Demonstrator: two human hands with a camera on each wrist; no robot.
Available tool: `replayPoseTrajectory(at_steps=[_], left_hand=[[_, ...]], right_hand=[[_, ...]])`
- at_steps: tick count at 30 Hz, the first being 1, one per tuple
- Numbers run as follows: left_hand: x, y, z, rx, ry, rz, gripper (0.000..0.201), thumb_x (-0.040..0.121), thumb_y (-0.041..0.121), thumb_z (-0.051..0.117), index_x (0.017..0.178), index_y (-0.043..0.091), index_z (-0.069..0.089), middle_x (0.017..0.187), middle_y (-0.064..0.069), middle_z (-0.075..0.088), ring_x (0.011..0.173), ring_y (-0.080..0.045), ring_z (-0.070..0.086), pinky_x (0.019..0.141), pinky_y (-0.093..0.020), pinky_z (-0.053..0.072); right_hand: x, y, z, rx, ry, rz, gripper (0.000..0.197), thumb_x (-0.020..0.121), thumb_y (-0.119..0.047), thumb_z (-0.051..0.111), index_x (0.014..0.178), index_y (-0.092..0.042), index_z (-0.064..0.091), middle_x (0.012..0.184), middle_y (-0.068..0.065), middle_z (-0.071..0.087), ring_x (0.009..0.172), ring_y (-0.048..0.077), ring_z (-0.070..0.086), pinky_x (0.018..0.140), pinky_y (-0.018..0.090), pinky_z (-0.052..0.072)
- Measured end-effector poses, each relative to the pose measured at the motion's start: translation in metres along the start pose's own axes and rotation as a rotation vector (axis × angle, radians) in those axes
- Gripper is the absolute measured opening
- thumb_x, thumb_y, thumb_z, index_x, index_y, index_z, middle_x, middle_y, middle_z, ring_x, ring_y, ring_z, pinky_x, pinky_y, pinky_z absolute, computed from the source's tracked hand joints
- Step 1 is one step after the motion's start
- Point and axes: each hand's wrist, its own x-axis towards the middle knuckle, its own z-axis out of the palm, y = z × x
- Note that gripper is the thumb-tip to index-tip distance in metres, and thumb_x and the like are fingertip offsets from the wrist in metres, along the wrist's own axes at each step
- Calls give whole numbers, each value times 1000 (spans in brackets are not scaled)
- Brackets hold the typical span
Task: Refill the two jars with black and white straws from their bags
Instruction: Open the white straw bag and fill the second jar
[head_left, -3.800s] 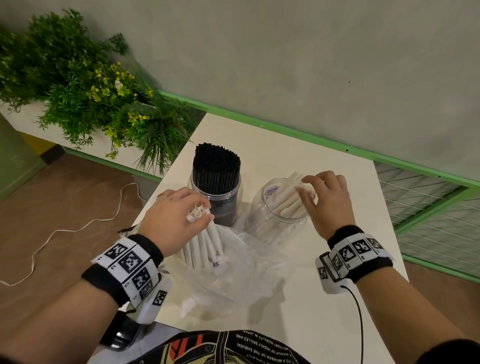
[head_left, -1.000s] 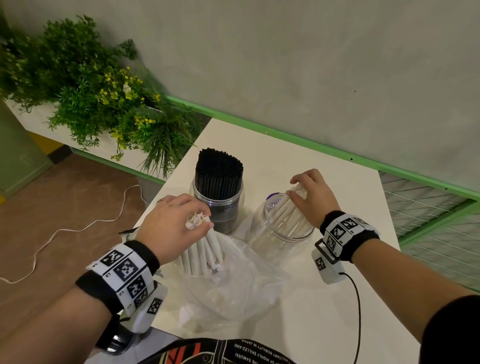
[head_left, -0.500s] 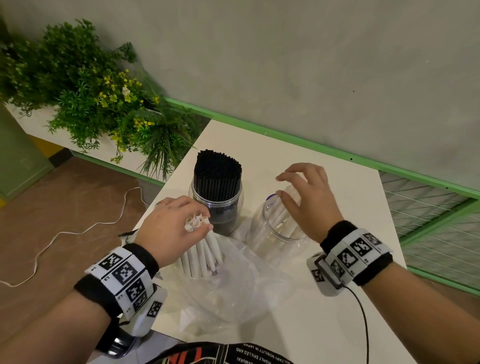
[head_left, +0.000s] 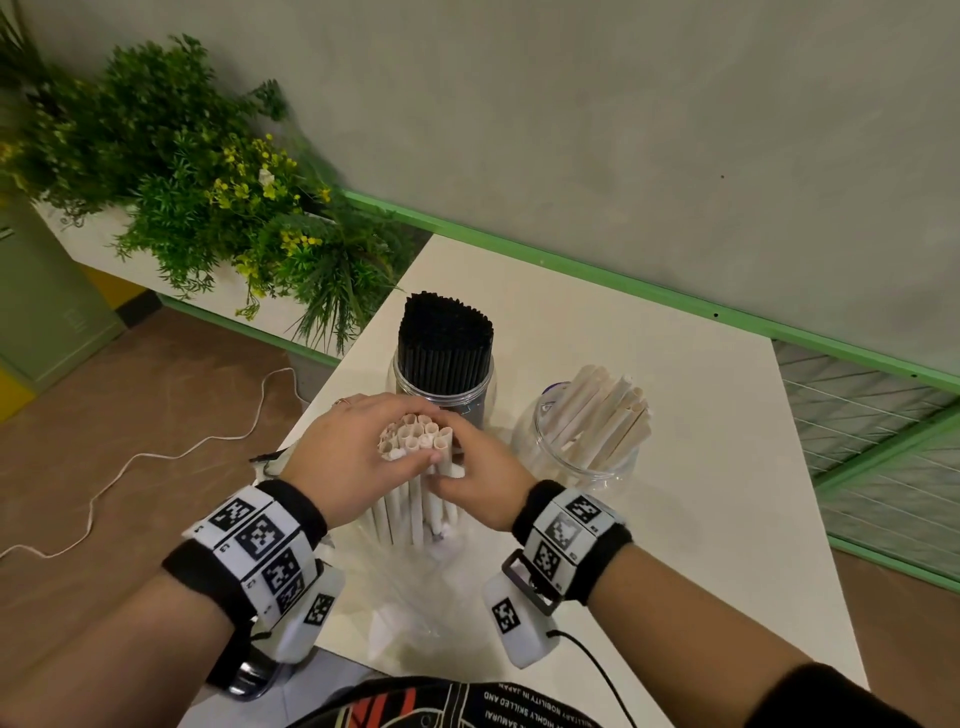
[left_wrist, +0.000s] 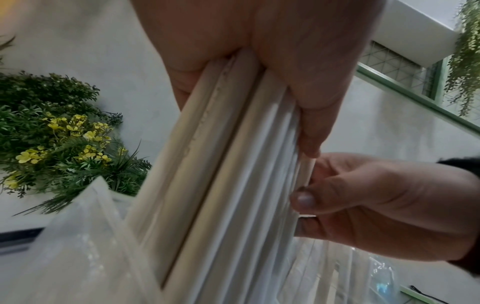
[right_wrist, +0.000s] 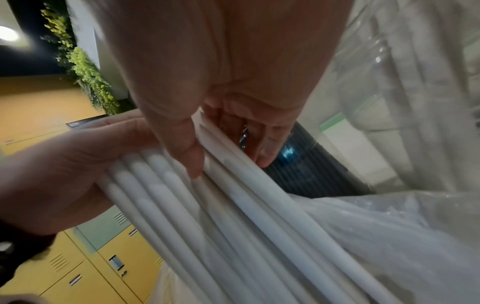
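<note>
My left hand (head_left: 358, 457) grips a bundle of white straws (head_left: 415, 441) that stands upright in a clear plastic bag (head_left: 410, 587) at the table's near edge. My right hand (head_left: 478, 480) pinches a few straws at the bundle's right side; the right wrist view shows its thumb and fingers (right_wrist: 192, 152) curled round those white straws (right_wrist: 233, 205). In the left wrist view, the bundle of white straws (left_wrist: 221, 164) runs down from my palm into the clear bag (left_wrist: 78, 246). A clear jar (head_left: 441, 384) packed with black straws stands behind the bundle. A second clear jar (head_left: 576, 447), to the right, holds several leaning white straws (head_left: 602, 410).
The white table (head_left: 701, 493) meets a green rail and grey wall at the back. Green plants with yellow flowers (head_left: 208, 197) stand to the left. A white cable (head_left: 156, 452) lies on the brown floor, and a wire mesh panel (head_left: 883, 467) is to the right.
My right hand left the white-straw jar and came left to the bundle, where it now pinches straws. My left hand kept its grip on the bundle.
</note>
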Motion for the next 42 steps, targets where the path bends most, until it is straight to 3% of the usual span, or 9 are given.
replayPoseTrajectory(at_steps=[5, 10, 14, 18, 20, 24, 30, 36, 42], left_hand=[[-1, -4, 2, -28, 21, -18, 55, 68, 65, 53, 117, 41, 56, 109, 23, 62, 103, -6, 57, 87, -26, 45], [-2, -2, 1, -40, 40, 6, 39, 68, 62, 51, 99, 38, 58, 96, 21, 61, 90, -6, 57, 79, -27, 45], [-2, -1, 1, -25, 41, 35, 27, 73, 58, 49, 87, 38, 59, 90, 20, 60, 84, -4, 54, 73, -15, 37], [0, -6, 1, -12, 47, 50, 26, 77, 54, 49, 88, 34, 63, 92, 19, 61, 85, -5, 55, 74, -23, 42], [0, -8, 1, 5, 43, 49, 24, 78, 52, 50, 89, 34, 63, 92, 19, 61, 86, -6, 55, 73, -25, 42], [0, -8, 1, 2, 51, 38, 22, 77, 51, 51, 90, 35, 60, 91, 19, 60, 84, -7, 55, 72, -27, 43], [2, -5, 2, -18, 62, 20, 25, 76, 54, 49, 87, 33, 56, 82, 18, 60, 79, -7, 54, 67, -26, 39], [2, -10, 2, -21, 57, 60, 23, 79, 50, 49, 89, 35, 63, 90, 19, 62, 85, -4, 56, 74, -24, 40], [0, -12, 0, -15, 58, 61, 26, 79, 50, 47, 88, 34, 65, 90, 18, 63, 85, -5, 56, 72, -19, 38]], right_hand=[[3, -4, 6, 58, 49, 5, 47, 77, -27, 57, 123, -18, 56, 118, 1, 65, 109, 15, 61, 96, 37, 49], [5, 1, 11, 126, 155, 57, 26, 69, -35, 59, 94, -37, 61, 99, -2, 70, 97, 18, 65, 88, 48, 52], [2, 0, 14, 191, 236, 51, 10, 72, -28, 64, 81, -26, 59, 84, 4, 67, 83, 23, 63, 81, 53, 51], [-4, -3, 14, 173, 329, -41, 14, 82, -19, 66, 92, -23, 58, 84, -1, 66, 80, 17, 63, 74, 41, 54], [-9, -6, 12, 237, 424, -104, 33, 84, -9, 66, 106, -29, 53, 88, -2, 66, 82, 12, 64, 76, 33, 54], [-13, 1, 9, 131, 494, -212, 61, 85, -5, 62, 131, -37, 40, 107, -8, 60, 94, 13, 64, 87, 36, 53], [-8, -5, 15, 70, 336, -161, 43, 85, -27, 56, 127, -33, 46, 106, -5, 65, 99, 13, 64, 88, 42, 52], [-7, -10, 15, 55, 410, -150, 49, 85, -13, 61, 123, -39, 44, 92, -4, 67, 81, 13, 64, 77, 42, 54], [-18, -5, 2, -41, 507, -321, 46, 89, -4, 55, 126, -30, 48, 104, -3, 59, 96, 14, 63, 82, 31, 52]])
